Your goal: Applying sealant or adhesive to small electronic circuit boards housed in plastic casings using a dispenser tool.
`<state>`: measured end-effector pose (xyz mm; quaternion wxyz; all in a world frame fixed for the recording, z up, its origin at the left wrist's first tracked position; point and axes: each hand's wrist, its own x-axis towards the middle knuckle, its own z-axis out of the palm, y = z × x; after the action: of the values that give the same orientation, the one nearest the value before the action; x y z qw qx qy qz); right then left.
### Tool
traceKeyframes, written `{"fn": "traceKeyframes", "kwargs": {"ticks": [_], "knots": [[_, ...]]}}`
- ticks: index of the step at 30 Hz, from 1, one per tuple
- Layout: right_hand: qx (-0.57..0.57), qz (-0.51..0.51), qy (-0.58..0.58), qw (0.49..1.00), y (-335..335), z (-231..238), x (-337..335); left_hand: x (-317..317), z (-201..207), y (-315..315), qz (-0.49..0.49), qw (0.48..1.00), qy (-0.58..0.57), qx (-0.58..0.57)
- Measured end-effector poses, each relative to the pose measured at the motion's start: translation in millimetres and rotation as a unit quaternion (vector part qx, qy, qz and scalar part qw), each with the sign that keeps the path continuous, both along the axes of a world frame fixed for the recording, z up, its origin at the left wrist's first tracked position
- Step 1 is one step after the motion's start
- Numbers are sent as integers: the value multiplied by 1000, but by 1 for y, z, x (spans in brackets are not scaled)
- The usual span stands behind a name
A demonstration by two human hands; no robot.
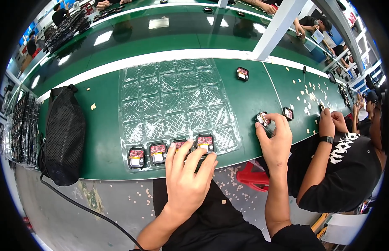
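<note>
A clear plastic compartment tray lies on the green bench. Its near row holds several small black electronic casings, each showing a red circuit board and a light-coloured block. My left hand reaches over this row with fingers spread, its tips at two casings on the right; the thumb is hidden. To the right of the tray, my right hand pinches another black casing between thumb and fingers, just over the bench. Near those fingers rests one more casing.
A black mesh pouch and stacked trays are at left. Another casing lies near the white rail. Small pale squares litter the right side. A co-worker's arm works close by, beside a red stool.
</note>
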<state>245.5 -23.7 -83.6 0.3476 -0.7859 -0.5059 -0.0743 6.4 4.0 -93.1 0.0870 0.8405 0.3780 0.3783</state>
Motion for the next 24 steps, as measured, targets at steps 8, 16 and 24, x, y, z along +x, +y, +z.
{"fn": "traceKeyframes", "kwargs": {"ticks": [8,16,24], "knots": [[123,221,116,961,-22,8,-32,1,7,-3,-14,1000,-21,12],[62,388,563,727,-50,18,-89,-6,-2,-21,-117,951,-286,12],[45,382,518,764,-53,15,-105,-22,-5,-31,-170,817,-493,-243]]}}
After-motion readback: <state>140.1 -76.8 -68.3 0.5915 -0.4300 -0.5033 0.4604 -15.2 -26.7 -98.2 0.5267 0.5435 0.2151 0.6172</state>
